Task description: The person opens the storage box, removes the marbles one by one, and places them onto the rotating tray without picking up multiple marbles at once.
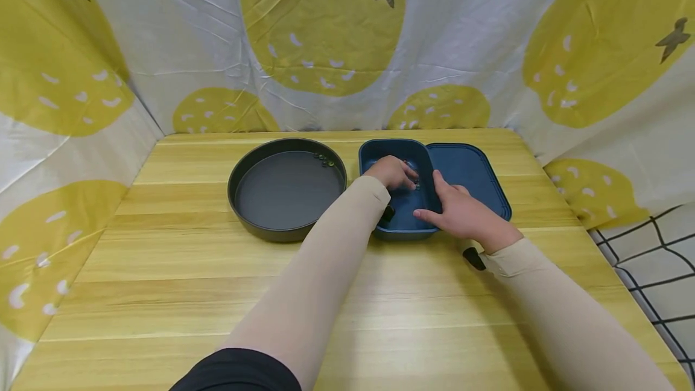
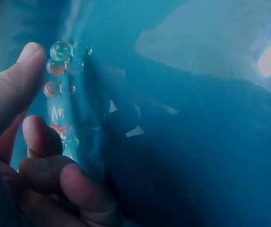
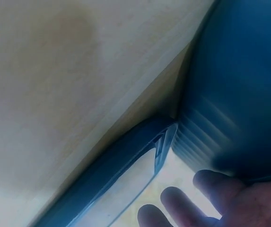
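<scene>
A deep blue rectangular box (image 1: 404, 213) stands on the table. My left hand (image 1: 392, 172) reaches down inside it; its thumb and bent fingers are apart, with nothing seen between them. Small clear glass marbles (image 2: 61, 51), tinted green and orange, lie just beyond those fingertips by the box wall. At the box's right side my right hand (image 1: 461, 207) holds the wall, thumb over the inside and fingers outside. To the left, a round dark grey pan (image 1: 271, 192) has several greenish marbles (image 1: 324, 160) at its far right edge.
A flat blue lid (image 1: 469, 174) lies right of the box, close against it. The wooden table (image 1: 179, 270) is bounded by a lemon-print cloth (image 1: 326, 17) at the back and sides. A black wire-like grid (image 1: 657, 270) is at the right.
</scene>
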`<state>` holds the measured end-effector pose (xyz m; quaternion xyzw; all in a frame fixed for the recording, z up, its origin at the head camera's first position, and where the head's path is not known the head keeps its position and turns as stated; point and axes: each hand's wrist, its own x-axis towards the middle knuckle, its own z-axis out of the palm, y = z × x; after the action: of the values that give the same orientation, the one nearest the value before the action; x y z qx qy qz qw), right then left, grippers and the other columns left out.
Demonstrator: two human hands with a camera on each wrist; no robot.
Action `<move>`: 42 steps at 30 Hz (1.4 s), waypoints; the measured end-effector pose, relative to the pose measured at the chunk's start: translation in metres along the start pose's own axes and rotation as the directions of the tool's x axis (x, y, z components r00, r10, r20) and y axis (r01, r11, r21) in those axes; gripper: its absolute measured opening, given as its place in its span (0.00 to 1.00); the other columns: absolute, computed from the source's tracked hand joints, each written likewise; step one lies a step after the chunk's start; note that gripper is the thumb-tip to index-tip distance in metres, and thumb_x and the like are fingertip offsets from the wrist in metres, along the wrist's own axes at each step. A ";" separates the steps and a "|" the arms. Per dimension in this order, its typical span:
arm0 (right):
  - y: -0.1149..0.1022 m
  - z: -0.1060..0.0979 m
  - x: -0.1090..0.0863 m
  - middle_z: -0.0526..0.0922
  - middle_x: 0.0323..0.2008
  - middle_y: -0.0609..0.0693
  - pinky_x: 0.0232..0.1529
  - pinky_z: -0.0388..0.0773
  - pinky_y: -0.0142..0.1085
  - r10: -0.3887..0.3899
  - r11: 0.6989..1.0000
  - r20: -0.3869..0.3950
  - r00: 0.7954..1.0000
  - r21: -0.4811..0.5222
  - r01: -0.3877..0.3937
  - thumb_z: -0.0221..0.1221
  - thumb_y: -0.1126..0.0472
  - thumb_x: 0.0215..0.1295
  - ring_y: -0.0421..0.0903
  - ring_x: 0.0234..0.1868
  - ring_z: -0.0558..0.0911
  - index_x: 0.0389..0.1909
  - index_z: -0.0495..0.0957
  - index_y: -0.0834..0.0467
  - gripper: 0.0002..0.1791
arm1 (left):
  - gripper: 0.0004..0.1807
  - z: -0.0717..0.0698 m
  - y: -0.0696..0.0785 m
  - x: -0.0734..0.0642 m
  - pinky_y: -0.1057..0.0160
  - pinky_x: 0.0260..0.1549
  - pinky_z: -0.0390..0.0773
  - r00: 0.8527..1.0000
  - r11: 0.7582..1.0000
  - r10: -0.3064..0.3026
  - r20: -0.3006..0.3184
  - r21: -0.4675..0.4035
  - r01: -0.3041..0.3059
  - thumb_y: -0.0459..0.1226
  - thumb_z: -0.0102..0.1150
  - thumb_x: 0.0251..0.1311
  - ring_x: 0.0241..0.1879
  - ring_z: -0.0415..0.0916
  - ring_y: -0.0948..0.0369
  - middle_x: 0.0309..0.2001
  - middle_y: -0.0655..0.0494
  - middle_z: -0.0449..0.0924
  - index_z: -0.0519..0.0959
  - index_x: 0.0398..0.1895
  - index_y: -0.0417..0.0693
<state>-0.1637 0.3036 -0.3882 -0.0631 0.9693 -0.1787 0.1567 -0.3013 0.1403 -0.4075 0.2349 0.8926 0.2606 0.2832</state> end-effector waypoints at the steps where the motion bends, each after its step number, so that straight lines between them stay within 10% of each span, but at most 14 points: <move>1: 0.000 0.000 0.000 0.42 0.84 0.69 0.75 0.57 0.71 0.001 1.000 0.000 1.000 0.001 -0.001 0.52 0.24 0.72 0.76 0.80 0.49 0.84 0.29 0.65 0.66 | 0.21 0.000 0.001 0.000 0.60 0.70 0.74 1.000 1.000 -0.005 0.006 0.000 0.005 0.46 0.65 0.73 0.77 0.66 0.59 0.78 0.59 0.70 0.83 0.67 0.66; 16: 0.002 0.003 0.003 0.43 0.85 0.66 0.76 0.58 0.69 0.025 1.000 -0.002 1.000 0.004 -0.025 0.51 0.19 0.67 0.73 0.82 0.49 0.85 0.28 0.61 0.69 | 0.20 0.000 0.008 0.006 0.59 0.69 0.75 0.995 0.987 -0.080 -0.057 -0.148 0.071 0.42 0.67 0.71 0.72 0.73 0.61 0.71 0.64 0.79 0.85 0.65 0.65; 29: -0.003 0.001 0.001 0.42 0.85 0.65 0.76 0.57 0.69 0.040 0.999 0.002 0.999 0.032 -0.040 0.55 0.25 0.71 0.72 0.82 0.47 0.85 0.27 0.60 0.65 | 0.19 0.002 0.002 0.007 0.58 0.64 0.80 0.951 0.972 -0.151 -0.269 -0.218 0.093 0.42 0.68 0.70 0.65 0.79 0.60 0.66 0.62 0.83 0.86 0.63 0.63; 42: 0.001 0.002 0.001 0.43 0.85 0.65 0.76 0.58 0.68 0.042 0.998 0.004 0.999 0.040 -0.042 0.54 0.24 0.70 0.72 0.82 0.49 0.85 0.27 0.60 0.66 | 0.22 0.001 0.004 0.006 0.57 0.65 0.79 0.959 0.979 -0.121 -0.255 -0.189 0.073 0.44 0.68 0.71 0.67 0.77 0.59 0.69 0.62 0.81 0.83 0.67 0.65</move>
<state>-0.1639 0.3033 -0.3910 -0.0400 0.9664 -0.1944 0.1634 -0.3041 0.1469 -0.4080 0.1276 0.9062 0.3539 0.1933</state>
